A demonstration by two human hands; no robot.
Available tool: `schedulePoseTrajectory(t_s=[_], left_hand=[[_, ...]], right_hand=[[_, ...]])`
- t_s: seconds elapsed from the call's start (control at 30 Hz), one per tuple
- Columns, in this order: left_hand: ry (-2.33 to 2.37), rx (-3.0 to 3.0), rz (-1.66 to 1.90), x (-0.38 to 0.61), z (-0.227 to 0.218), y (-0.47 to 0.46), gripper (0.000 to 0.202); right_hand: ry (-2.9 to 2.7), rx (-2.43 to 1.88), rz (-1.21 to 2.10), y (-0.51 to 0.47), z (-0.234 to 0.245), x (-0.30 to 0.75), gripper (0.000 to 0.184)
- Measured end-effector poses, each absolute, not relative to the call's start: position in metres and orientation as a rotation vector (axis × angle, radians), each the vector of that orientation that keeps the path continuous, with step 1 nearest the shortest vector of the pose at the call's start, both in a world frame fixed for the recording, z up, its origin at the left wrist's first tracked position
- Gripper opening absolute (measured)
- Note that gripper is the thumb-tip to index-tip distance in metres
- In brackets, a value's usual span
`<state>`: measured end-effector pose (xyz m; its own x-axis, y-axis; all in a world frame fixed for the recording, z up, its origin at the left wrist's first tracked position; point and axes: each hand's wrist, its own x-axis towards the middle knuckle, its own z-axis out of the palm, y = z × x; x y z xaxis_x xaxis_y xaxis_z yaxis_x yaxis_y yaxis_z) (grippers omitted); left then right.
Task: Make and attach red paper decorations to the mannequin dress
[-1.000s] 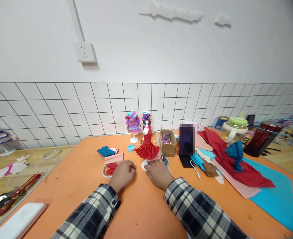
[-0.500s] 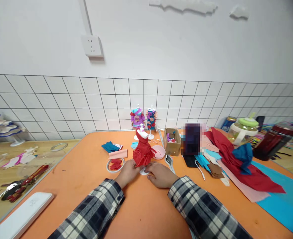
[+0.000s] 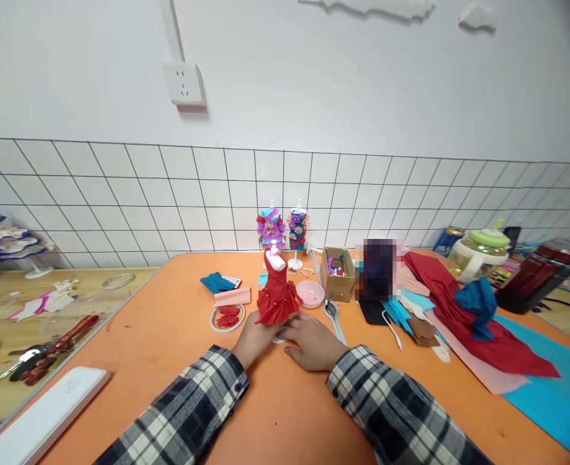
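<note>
Dress [image 3: 275, 284] sits between left hand [image 3: 257, 336] and right hand [image 3: 315, 342], can't tell if either grip's holding the base [image 3: 279, 340]. I'd steady it low, off the ruffles [image 3: 277, 309].

Vs 1 s ago: left hand [image 3: 256, 337] is now reaching under the red dress form's [image 3: 279, 297] skirt, joining right hand [image 3: 314, 342] by the white base [image 3: 279, 340], which is mostly hiding. Form is showing a turned bust, uncovering the pink dish [image 3: 310, 294] and blue-dressed form [image 3: 297, 231]. White ring [image 3: 212, 320] is showing fully. View is swinging left.
</note>
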<state>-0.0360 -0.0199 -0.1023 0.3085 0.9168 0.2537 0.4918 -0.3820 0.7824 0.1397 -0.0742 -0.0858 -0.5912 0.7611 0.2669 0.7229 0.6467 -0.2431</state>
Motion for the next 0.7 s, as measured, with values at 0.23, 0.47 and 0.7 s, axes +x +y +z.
schedulePoseTrajectory(t_s=[0.23, 0.47, 0.7], left_hand=[[1.167, 2.043, 0.974, -0.038, -0.100, -0.017, 0.011], [1.104, 2.068, 0.962, -0.037, -0.100, -0.015, 0.013], [1.078, 2.055, 0.985, -0.037, -0.101, -0.015, 0.011]], right_hand=[[-2.009, -0.974, -0.207, -0.081, -0.083, 0.162, 0.024], [-1.660, -1.089, -0.035, -0.082, -0.043, 0.146, 0.018], [-1.732, -1.230, -0.025, -0.068, -0.037, 0.137, 0.017]])
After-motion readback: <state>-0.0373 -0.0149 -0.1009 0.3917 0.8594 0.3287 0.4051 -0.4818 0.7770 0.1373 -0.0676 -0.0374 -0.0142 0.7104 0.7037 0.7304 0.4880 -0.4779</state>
